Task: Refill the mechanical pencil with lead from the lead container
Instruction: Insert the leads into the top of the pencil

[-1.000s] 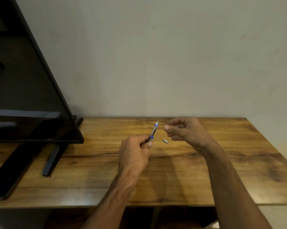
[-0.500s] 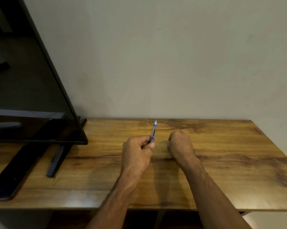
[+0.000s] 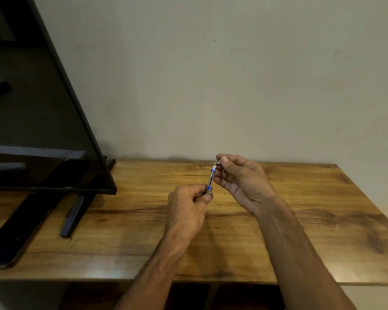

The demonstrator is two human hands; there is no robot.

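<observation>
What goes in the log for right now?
left hand: holds pencil upright | right hand: pinches small cap at pencil top

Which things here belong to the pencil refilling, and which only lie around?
For the job:
- slim silver mechanical pencil with blue bands, in left hand
- small silver cap, pinched by right hand

Just around:
- black flat television
- brown wooden table

Bare wooden table (image 3: 300,231) is lying open right of both hands; the television (image 3: 32,130) and its stand foot (image 3: 73,217) are blocking the left.
</observation>
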